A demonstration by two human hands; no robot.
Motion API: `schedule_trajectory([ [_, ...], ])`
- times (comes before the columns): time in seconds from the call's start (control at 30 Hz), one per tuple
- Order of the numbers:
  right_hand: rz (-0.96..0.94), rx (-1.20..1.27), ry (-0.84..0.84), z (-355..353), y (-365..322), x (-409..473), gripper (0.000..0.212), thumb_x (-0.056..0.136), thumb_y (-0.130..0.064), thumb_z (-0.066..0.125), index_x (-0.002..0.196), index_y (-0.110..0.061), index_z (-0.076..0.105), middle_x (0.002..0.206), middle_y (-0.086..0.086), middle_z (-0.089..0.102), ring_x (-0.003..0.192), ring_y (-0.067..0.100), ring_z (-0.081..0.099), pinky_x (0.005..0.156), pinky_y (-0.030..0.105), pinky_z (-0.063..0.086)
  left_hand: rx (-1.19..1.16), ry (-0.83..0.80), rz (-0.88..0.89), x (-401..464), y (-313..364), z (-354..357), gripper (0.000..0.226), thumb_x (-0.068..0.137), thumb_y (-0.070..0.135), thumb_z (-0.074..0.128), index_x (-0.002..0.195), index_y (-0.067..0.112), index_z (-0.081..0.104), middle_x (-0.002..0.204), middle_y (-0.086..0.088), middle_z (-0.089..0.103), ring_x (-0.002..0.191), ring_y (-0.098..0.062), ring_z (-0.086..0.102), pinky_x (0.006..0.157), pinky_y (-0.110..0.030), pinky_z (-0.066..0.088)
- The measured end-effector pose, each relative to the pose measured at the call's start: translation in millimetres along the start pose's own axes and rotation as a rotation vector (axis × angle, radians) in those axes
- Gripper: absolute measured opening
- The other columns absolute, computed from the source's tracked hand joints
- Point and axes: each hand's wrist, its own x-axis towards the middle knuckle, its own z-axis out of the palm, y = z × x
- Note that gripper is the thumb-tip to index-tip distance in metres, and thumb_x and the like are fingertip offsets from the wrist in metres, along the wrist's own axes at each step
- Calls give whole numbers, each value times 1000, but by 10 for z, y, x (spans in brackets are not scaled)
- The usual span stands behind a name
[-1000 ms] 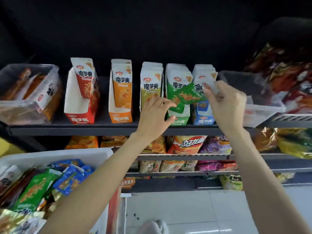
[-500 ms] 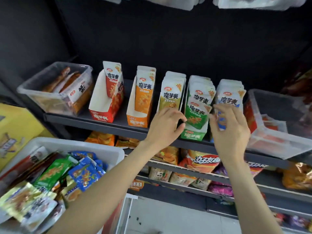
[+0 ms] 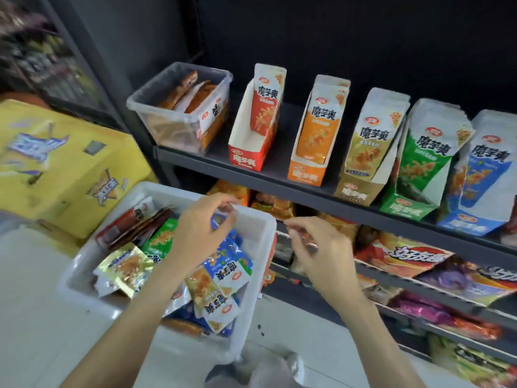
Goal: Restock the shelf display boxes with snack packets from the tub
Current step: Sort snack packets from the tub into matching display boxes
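Leftmost, the white tub [image 3: 253, 219] of mixed snack packets [image 3: 223, 271] sits below the shelf [image 3: 279, 177]. Over it the left hand [image 3: 200, 233] reaches in, fingers curled at a blue packet by the far rim, though a firm grip cannot be told. Just beside, the right hand [image 3: 319, 247] hovers off the tub's edge, loosely curled, holding nothing. Above stand red [image 3: 247, 155], orange [image 3: 306, 172], tan [image 3: 355, 191], green [image 3: 405, 205] and blue [image 3: 470, 219] display boxes.

Left hand [image 3: 200, 233] hides its fingertips among tub [image 3: 260, 219] packets.
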Motion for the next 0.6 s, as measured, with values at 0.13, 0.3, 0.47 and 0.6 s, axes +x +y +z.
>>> schedule_trajectory([
  [0.13, 66, -61, -299, 686, -203, 114, 21, 88, -18, 56, 106, -21, 67, 106, -6, 66, 97, 16, 62, 81, 37, 52, 309, -119, -91, -318, -725, -257, 37, 77, 23, 76, 111, 21, 64, 102, 0, 66, 97, -26, 60, 83, -32, 44],
  [0.3, 203, -286, -758, 1456, -184, 222, 54, 92, -35, 57, 140, -18, 40, 136, 6, 47, 124, 28, 43, 97, 36, 40, 477, -409, -110, -370, -1215, -256, 59, 77, 39, 71, 129, 17, 54, 125, -6, 56, 117, -28, 49, 100, -36, 38],
  [0.47, 315, -436, -922, 1924, -240, 210, 81, 84, -42, 65, 148, -19, 20, 142, 14, 32, 128, 36, 35, 98, 43, 42, 583, -563, -67, -263, -1423, -210, 66, 83, 49, 61, 140, 27, 38, 137, 1, 43, 127, -23, 37, 104, -35, 33],
  [0.6, 365, -427, -860, 2028, -254, 189, 84, 82, -42, 67, 148, -35, 17, 136, 16, 31, 117, 39, 39, 99, 45, 41, 480, -544, 67, -212, -1474, -166, 65, 85, 48, 59, 141, 21, 40, 137, -1, 42, 127, -24, 36, 105, -37, 33],
])
